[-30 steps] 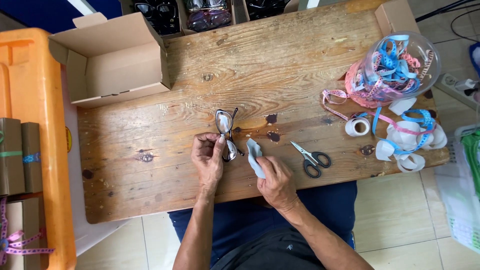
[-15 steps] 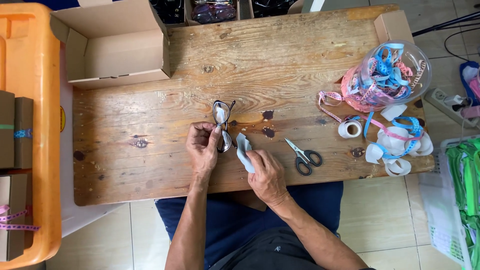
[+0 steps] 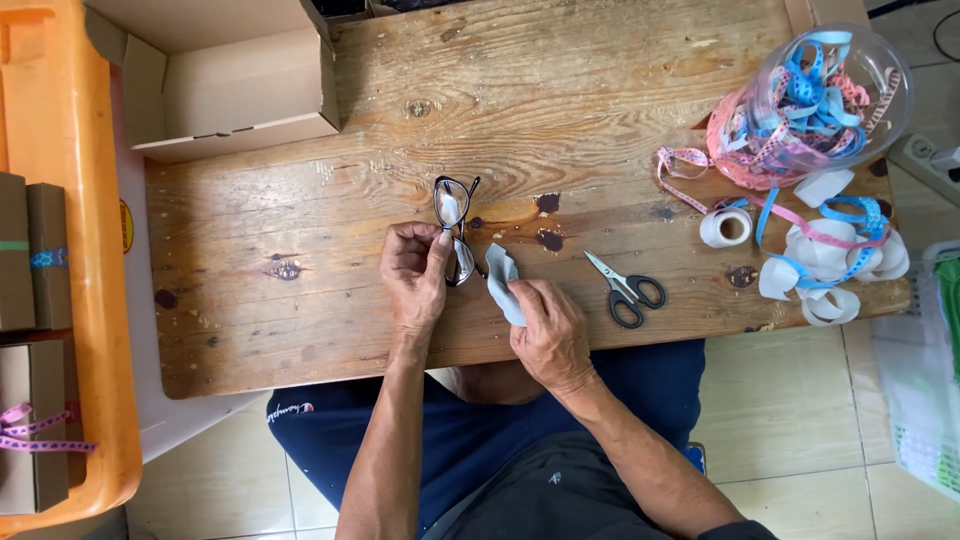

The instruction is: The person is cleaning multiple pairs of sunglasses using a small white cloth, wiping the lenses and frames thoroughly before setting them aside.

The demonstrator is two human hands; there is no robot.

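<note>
My left hand (image 3: 413,272) pinches a pair of black-framed eyeglasses (image 3: 455,230) at the near lens, thumb and forefinger closed on the frame, with the far lens extending beyond my fingertips over the wooden table (image 3: 560,110). My right hand (image 3: 550,335) is closed around a pale blue cleaning cloth (image 3: 502,280), whose free end stands up just beside the eyeglasses, to the right of my left fingers. Black-handled scissors (image 3: 625,290) lie on the table just right of my right hand.

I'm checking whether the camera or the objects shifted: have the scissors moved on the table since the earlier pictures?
No. The scissors lie at the same spot beside the dark knots in the wooden table; only the view has shifted.
</note>
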